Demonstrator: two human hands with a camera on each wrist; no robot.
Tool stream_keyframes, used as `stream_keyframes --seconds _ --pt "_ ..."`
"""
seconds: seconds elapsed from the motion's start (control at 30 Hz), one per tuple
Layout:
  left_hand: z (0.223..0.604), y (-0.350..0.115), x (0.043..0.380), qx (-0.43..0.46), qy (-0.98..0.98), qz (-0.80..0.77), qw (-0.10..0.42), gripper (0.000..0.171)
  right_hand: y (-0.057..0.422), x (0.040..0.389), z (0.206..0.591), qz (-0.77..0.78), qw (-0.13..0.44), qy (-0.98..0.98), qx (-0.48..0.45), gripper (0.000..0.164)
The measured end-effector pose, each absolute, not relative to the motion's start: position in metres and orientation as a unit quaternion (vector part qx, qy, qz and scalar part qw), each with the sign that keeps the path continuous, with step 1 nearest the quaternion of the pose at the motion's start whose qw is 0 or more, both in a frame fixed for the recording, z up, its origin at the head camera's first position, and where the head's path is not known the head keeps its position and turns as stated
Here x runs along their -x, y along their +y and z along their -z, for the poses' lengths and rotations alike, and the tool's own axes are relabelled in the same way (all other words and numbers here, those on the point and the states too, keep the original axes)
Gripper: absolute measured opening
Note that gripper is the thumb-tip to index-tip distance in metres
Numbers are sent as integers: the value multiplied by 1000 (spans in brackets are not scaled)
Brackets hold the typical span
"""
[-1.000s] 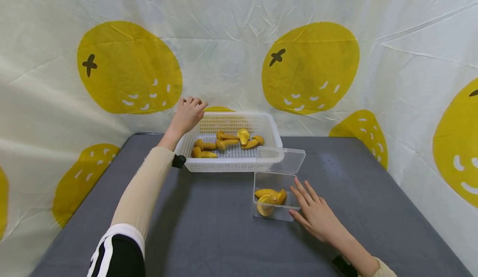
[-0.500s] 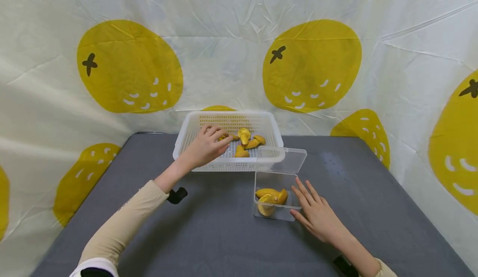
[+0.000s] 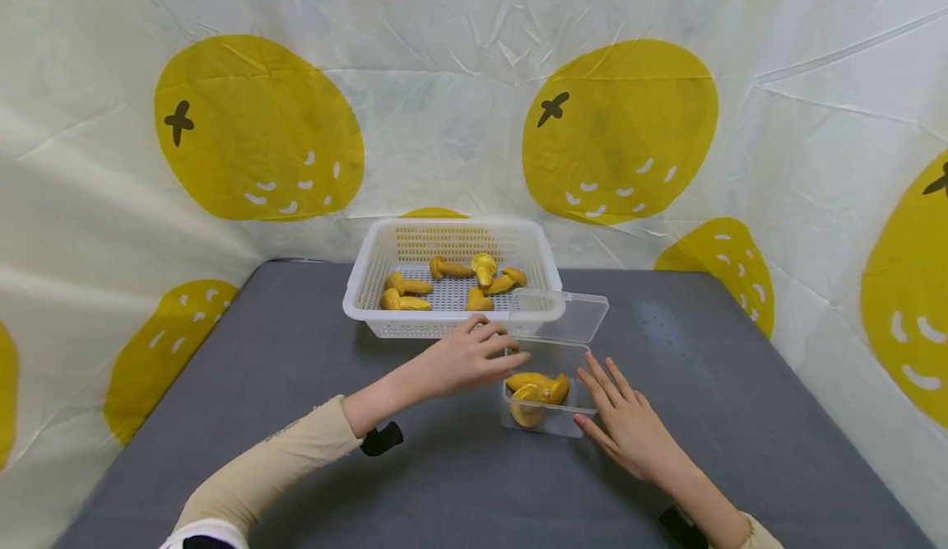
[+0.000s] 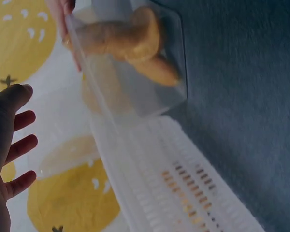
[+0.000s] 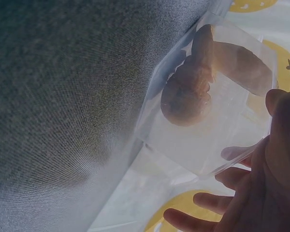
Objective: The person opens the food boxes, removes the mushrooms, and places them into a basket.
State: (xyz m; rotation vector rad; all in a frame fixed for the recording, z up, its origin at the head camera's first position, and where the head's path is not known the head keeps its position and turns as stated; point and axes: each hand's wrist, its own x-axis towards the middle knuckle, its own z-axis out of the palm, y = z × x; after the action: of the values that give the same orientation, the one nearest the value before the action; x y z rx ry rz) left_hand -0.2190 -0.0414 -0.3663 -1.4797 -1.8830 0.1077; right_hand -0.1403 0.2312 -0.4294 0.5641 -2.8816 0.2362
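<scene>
My left hand (image 3: 468, 358) hovers at the left side of a clear lidded plastic box (image 3: 544, 424), fingers loosely bent. In the left wrist view the fingers of that hand (image 4: 1, 140) are spread apart, with nothing between them. My right hand (image 3: 629, 435) lies along the box's right side, straight fingertips at its rim. Yellow-brown mushrooms (image 3: 536, 386) lie inside the box, whose hinged lid (image 3: 581, 318) is folded back. Behind stands a white perforated basket (image 3: 437, 328) with several more mushrooms; one of them, a mushroom (image 3: 479, 300), is near its front wall.
The box's lid overlaps the basket's front right corner in the head view. A grey cloth covers the table (image 3: 711, 351). Behind it hangs a white curtain (image 3: 444, 137) printed with yellow fruit.
My left hand has gone from above the basket's left end, through the basket, to the box. One mushroom in the basket has shifted right toward the front wall. My right hand stays put.
</scene>
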Motion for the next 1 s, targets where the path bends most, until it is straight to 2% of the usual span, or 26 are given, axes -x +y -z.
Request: stream_keyframes --seconds 0.23,0.57,0.8,1.0 --pt "378 -18 211 589 -734 -140 309 36 232 140 431 -79 100 -974 -187 62" --pt "384 0 208 593 -725 -196 291 40 230 140 431 -84 94 -974 -187 62" --pt "383 -2 211 598 -742 -159 258 24 230 141 431 -85 97 -973 -192 62" --pt "385 -2 215 600 -745 -132 262 16 231 141 430 -86 98 -973 -192 61"
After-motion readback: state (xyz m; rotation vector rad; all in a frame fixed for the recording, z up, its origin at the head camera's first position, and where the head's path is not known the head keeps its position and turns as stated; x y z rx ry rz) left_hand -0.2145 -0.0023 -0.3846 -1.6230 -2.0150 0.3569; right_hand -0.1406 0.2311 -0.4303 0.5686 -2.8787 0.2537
